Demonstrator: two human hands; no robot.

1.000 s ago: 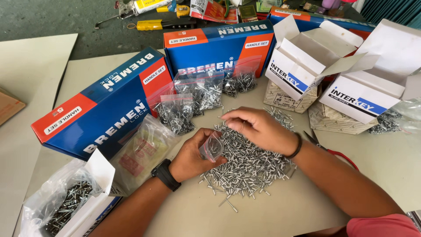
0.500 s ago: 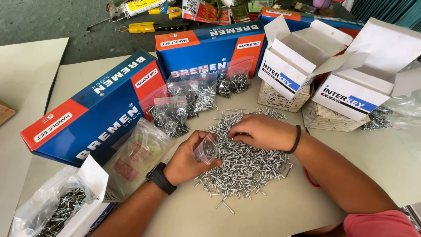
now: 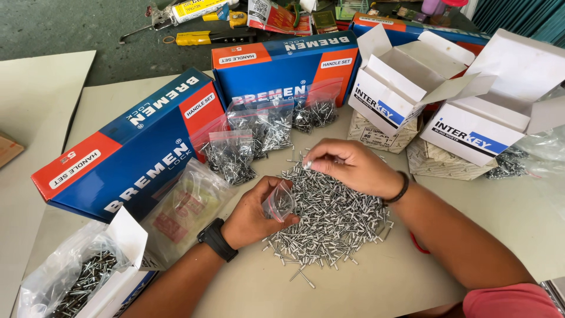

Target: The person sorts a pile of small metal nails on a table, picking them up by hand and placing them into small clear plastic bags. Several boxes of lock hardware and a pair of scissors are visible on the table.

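A heap of small silver rivets (image 3: 329, 218) lies on the pale table (image 3: 376, 282) in front of me. My left hand (image 3: 256, 213), with a black watch on the wrist, holds a small clear zip bag (image 3: 279, 201) at the heap's left edge. My right hand (image 3: 350, 168), a dark band on its wrist, hovers over the heap's far side with its fingertips pinched on a few rivets. Several filled zip bags of rivets (image 3: 262, 132) lie just beyond the heap.
Two long blue and orange boxes (image 3: 126, 147) (image 3: 282, 65) stand at left and back. Open white cartons (image 3: 400, 88) (image 3: 488, 123) sit at right on brown boxes. A stack of empty zip bags (image 3: 182, 206) and a bagged box of rivets (image 3: 76, 277) lie near left. Tools lie on the floor (image 3: 200, 36).
My right hand has lifted from the heap and moved back with rivets pinched in its fingertips. The left hand keeps the small bag nearly still.
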